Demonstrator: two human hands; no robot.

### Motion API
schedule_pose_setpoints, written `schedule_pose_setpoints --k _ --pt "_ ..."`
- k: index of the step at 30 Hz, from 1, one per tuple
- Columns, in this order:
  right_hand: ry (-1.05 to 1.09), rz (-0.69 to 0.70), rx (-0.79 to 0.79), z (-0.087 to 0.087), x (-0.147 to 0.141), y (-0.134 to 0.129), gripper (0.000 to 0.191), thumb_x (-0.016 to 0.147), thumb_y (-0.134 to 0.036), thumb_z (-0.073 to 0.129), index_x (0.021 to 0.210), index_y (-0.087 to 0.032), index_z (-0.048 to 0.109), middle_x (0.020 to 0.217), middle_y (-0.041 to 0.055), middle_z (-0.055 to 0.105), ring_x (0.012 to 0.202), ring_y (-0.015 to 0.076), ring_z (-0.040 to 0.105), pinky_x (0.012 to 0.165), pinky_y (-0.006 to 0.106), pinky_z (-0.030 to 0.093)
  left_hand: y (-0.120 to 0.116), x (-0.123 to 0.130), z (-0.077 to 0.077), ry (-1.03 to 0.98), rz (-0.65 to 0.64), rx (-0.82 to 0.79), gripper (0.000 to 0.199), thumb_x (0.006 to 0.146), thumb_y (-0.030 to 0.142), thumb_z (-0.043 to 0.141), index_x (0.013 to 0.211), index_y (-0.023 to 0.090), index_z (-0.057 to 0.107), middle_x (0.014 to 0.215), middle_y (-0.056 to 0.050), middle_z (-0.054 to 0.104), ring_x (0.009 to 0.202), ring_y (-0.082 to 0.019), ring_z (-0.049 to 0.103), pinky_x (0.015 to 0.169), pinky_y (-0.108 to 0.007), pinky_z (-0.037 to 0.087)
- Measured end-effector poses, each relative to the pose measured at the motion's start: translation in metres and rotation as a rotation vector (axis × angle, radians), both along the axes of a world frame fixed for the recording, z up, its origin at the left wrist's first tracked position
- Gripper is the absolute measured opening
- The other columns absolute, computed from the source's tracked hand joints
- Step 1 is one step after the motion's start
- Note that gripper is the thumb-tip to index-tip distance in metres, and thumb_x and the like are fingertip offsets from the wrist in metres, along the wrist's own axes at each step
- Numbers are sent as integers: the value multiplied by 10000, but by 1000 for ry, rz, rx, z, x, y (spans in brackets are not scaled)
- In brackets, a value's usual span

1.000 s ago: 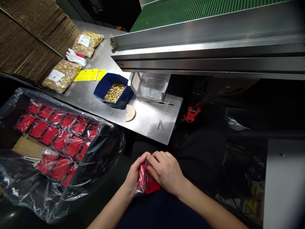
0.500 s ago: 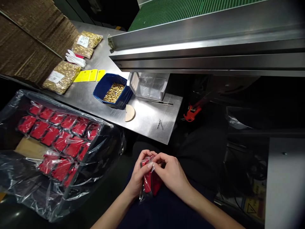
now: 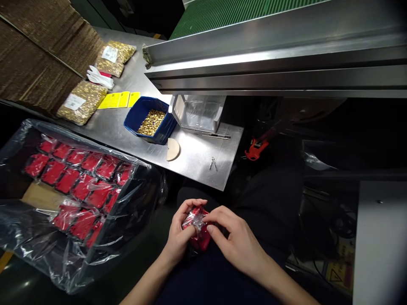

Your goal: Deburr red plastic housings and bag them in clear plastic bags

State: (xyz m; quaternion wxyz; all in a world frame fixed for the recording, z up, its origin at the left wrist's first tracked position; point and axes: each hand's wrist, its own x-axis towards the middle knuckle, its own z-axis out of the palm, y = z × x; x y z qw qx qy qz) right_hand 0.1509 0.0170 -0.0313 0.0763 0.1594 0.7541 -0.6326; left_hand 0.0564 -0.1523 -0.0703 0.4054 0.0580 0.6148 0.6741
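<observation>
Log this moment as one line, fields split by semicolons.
left hand: holding red wrapped item; right hand: at its clear film; metal table: blue bin, gold pieces; lined crate: similar red items

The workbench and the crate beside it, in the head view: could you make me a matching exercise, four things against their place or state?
1. Blue bin
2. White gloves
3. Left hand
4. Red packets

A. In the plastic-lined crate
B. Holding a wrapped red item
C. Containing small gold-coloured pieces
D. Between two filled bags

Pairs: 1-C, 2-D, 3-B, 4-A
</observation>
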Motion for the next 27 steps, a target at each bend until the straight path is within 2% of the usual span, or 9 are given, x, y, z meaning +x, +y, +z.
schedule_pose_setpoints --k 3,7,10,13,15,17,21,24,27 --pt "76 162 135 -7 -2 -8 266 992 -166 566 1206 -277 679 1209 2 681 1072 184 632 959 309 501 -1 0 1 -41 12 -16 422 728 136 612 1139 223 584 1379 -117 609 1240 -317 560 1052 -412 435" --pt "57 334 329 -13 -6 -13 292 1008 -165 506 1262 -250 623 1252 19 661 1068 222 612 912 354 535 -4 1 1 -60 2 -20 351 754 131 642 1086 229 586 1428 -109 600 1241 -307 579 1053 -398 440" --pt "44 428 401 -11 -8 -14 262 1012 -181 484 1235 -227 614 1230 50 634 1039 234 608 870 368 557 -8 -1 1 -59 -32 -62 469 778 152 651 1232 253 587 1509 -101 542 1218 -297 600 1003 -381 478" --pt "20 477 452 -6 -10 -13 294 994 -183 498 1265 -228 602 1177 80 600 1003 251 605 847 405 562 -16 -7 1 -38 -98 -161 612 778 145 641 1375 262 574 1533 -83 525 1293 -306 566 1081 -404 448" --pt "30 475 386 -4 -10 -12 322 988 -168 495 1277 -259 604 1157 70 592 996 238 609 859 393 557 -22 -12 1 -39 -140 -221 642 776 151 636 1408 249 577 1463 -85 595 1307 -315 564 1128 -438 419" --pt "36 384 253 -6 -9 -9 301 1012 -187 464 1247 -294 620 1157 47 597 998 207 620 876 349 548 -30 -15 2 -35 -160 -265 618 778 163 635 1391 233 605 1367 -93 666 1247 -320 610 1105 -461 444" --pt "-112 140 57 -27 -4 0 287 1024 -427 528 1273 -306 602 1288 59 608 1166 237 609 1000 356 507 -44 -16 10 -30 -122 -219 603 701 88 605 1283 222 686 1298 -93 712 1174 -315 658 1027 -439 500" --pt "-242 253 -235 -53 -2 0 508 972 -572 576 1396 -293 552 1382 91 607 1284 292 571 1087 400 463 -50 -12 14 -43 -32 -208 622 631 60 586 1212 231 730 1225 -90 746 1089 -311 693 903 -395 543" --pt "-214 381 -477 -68 -5 -12 588 926 -609 626 1397 -261 568 1286 103 678 1174 312 642 1053 409 487 -53 -8 11 -48 79 -308 560 589 73 607 1104 209 782 1026 -92 786 851 -270 715 730 -350 533"
